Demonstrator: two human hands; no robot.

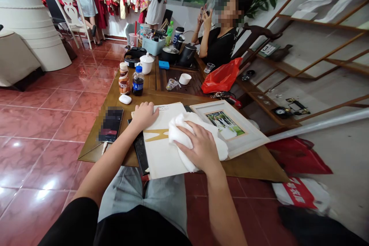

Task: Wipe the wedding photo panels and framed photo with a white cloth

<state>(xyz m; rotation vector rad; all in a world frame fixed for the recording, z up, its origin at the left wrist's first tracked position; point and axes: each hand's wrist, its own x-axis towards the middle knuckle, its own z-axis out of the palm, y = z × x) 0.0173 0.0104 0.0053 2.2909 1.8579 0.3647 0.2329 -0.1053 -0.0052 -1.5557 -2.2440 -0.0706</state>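
Note:
My right hand [200,146] is closed around a bunched white cloth [180,130], pressed onto a cream-white flat panel [165,161] with a gold shape on it. On the panel's far left corner lies my left hand [144,116], palm down, fingers resting flat and holding nothing. Beneath the panel, the edge of a dark flat object [140,155] sticks out on the left. A pale frame [256,140] holding a photo [225,124] sits to the right, partly covered by the cloth.
A phone [111,125] with a cable lies left. Beyond are an earbud case [125,99], a coffee bottle [124,80], a blue-capped bottle [138,82], a lidded white cup [146,64] and a red bag [221,77]. Across the table, a person [220,42] raises both hands.

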